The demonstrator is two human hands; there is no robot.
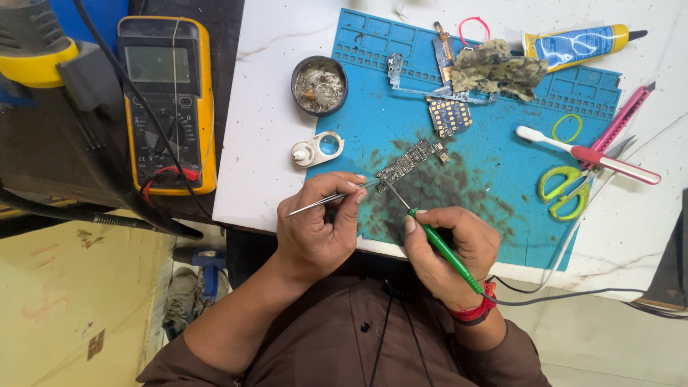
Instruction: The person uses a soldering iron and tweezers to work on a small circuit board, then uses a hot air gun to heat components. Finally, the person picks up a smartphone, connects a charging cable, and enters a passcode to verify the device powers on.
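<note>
Blue work mat (502,215) covers the white table (265,129), smudged dark around the middle. On that dark patch lies a small circuit board (412,159), long, narrow, crowded with tiny parts, tilted across the mat. Left hand (319,222) pinches metal tweezers (330,199), their tips touching the board's near end. Right hand (448,251) is wrapped around a green soldering iron (444,249), its thin tip meeting the board's lower edge. Yellow meter (166,100) sits well off left.

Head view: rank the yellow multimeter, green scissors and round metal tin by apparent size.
1. Yellow multimeter, plainly the largest.
2. Green scissors.
3. Round metal tin.
The scissors and tin look close; the scissors span slightly more.
</note>
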